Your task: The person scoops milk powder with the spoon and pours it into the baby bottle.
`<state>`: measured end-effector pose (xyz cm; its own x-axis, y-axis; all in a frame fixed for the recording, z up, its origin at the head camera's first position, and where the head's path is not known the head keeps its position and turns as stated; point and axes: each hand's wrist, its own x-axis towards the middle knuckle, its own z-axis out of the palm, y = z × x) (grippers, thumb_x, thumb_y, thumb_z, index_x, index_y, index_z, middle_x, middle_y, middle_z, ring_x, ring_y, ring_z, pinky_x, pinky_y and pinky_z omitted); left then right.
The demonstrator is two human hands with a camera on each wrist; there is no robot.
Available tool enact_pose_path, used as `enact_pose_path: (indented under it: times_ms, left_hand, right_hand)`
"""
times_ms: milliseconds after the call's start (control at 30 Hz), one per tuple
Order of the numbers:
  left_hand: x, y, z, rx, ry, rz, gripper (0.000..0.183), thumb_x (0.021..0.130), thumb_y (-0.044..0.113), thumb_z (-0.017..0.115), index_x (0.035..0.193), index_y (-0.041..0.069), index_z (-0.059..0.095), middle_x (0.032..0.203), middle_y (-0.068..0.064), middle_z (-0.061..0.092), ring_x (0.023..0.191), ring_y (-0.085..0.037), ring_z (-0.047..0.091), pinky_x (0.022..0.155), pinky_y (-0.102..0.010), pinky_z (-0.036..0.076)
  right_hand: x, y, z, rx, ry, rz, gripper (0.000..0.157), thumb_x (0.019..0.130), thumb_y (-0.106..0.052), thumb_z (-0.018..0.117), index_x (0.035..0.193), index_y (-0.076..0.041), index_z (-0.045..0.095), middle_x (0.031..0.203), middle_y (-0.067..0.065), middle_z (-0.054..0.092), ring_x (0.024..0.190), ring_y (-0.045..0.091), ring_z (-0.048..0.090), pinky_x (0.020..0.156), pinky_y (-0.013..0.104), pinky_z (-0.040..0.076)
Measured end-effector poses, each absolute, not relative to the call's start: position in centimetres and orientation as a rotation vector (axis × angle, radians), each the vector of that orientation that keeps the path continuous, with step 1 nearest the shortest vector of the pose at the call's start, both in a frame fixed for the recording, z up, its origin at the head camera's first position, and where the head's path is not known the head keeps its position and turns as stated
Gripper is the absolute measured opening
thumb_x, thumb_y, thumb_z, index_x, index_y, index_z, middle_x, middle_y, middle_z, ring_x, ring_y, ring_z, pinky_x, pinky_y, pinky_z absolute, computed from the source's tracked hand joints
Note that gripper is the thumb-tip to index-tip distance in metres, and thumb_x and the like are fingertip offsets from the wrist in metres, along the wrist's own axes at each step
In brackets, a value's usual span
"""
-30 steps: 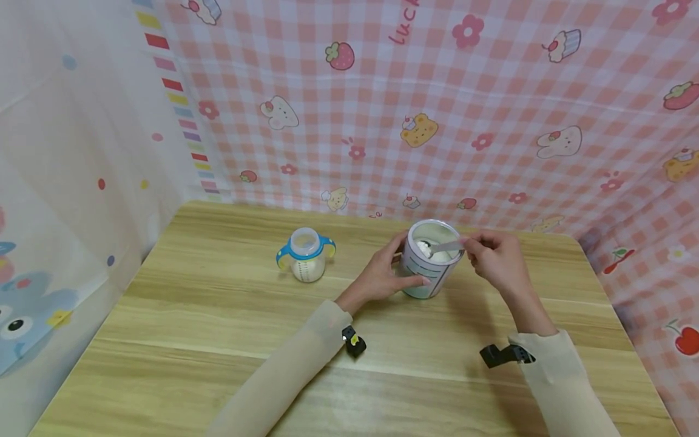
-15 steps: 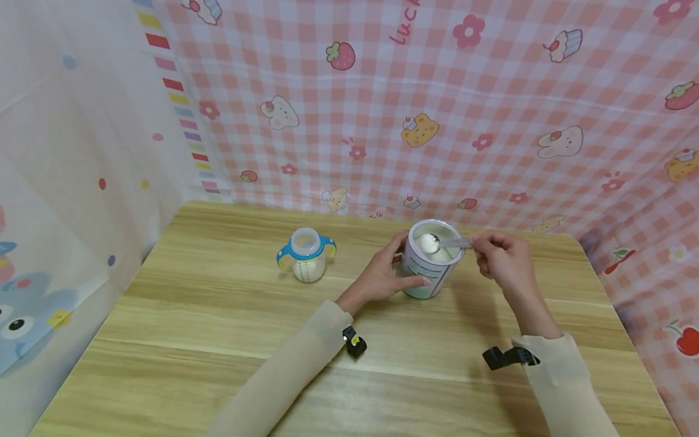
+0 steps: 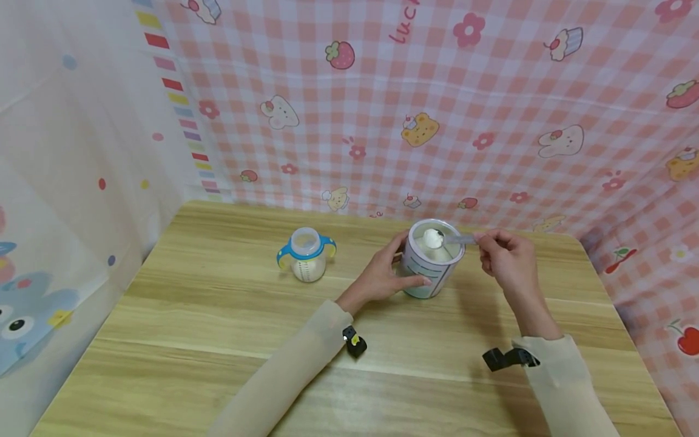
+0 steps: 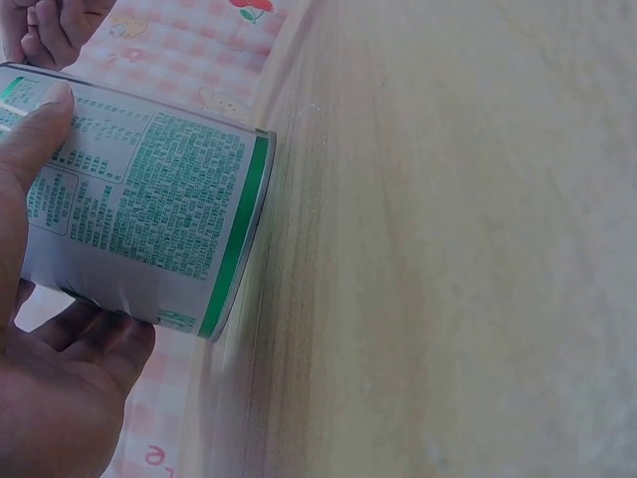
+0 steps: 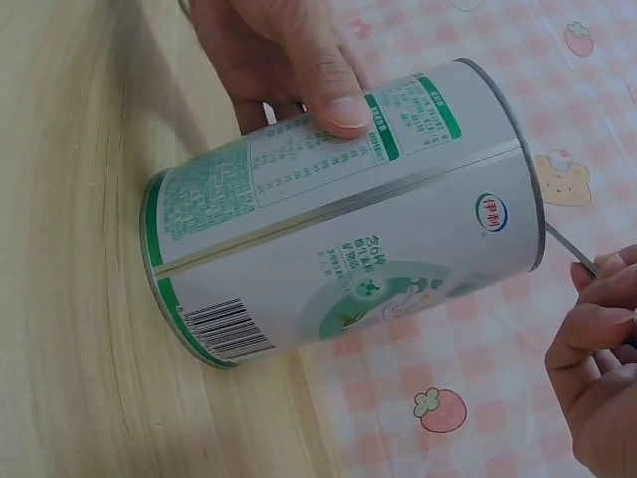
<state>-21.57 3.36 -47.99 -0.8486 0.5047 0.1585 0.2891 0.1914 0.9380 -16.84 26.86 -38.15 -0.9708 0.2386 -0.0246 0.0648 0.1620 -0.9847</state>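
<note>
Left hand (image 3: 380, 273) in a curved grip, right hand (image 3: 509, 261) pinching, forearms (image 3: 289, 367) angled inward

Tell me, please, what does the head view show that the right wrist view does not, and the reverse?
Only the head view shows the blue-handled bottle and the white powder heaped on the spoon. Only the right wrist view shows the barcode and the logo on the can. Both show the can, the left hand gripping it, the right hand holding the spoon, the wooden table and the pink checked cloth.
</note>
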Motion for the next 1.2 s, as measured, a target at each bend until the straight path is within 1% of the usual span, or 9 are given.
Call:
enact_pose_path:
  times_ms: [167,500,733,1000,1200]
  left_hand:
    - [-21.61,3.29,-47.97,0.769,2.272,1.725,0.098,0.083,0.033,0.088,0.16,0.037,0.027,0.154,0.007,0.048,0.143,-0.011,0.045,0.121,-0.037,0.041]
    - [-21.57,3.26,-47.9,0.771,2.272,1.734,0.098,0.082,0.033,0.088,0.16,0.035,0.028,0.153,0.005,0.049,0.142,-0.013,0.047,0.12,-0.038,0.042]
    - [-21.6,3.25,-47.98,0.773,2.27,1.728,0.098,0.082,0.033,0.088,0.16,0.035,0.027,0.153,0.006,0.049,0.142,-0.013,0.046,0.12,-0.037,0.042]
    - [-21.68,3.35,-48.1,0.777,2.273,1.729,0.098,0.082,0.033,0.088,0.16,0.036,0.028,0.152,0.006,0.05,0.141,-0.011,0.047,0.12,-0.036,0.042]
    - [-21.64,3.4,-48.18,0.757,2.282,1.738,0.098,0.08,0.032,0.09,0.158,0.035,0.031,0.153,0.007,0.05,0.142,-0.012,0.047,0.12,-0.037,0.042]
  right_hand:
    - [-16.8,26.72,-38.14,-0.321,-2.292,1.851,0.024,0.099,-0.023,0.069,0.08,-0.008,0.068,0.061,-0.006,0.057,0.049,0.006,0.047,0.042,0.02,0.041]
    - [-16.63,26.7,-38.28,-0.275,-2.402,1.66,0.029,0.101,-0.032,0.067,0.086,-0.007,0.068,0.06,-0.008,0.056,0.05,0.005,0.048,0.043,0.022,0.043]
    - [-16.67,26.72,-38.32,-0.272,-2.395,1.633,0.027,0.101,-0.028,0.067,0.083,-0.007,0.068,0.059,-0.008,0.056,0.049,0.005,0.048,0.043,0.021,0.043]
    - [-16.62,26.8,-38.4,-0.261,-2.402,1.598,0.027,0.101,-0.028,0.067,0.08,-0.01,0.068,0.058,-0.009,0.055,0.049,0.004,0.048,0.043,0.02,0.043]
    - [-16.57,26.77,-38.61,-0.25,-2.432,1.577,0.029,0.101,-0.029,0.066,0.083,-0.006,0.067,0.059,-0.009,0.055,0.049,0.005,0.048,0.043,0.022,0.042]
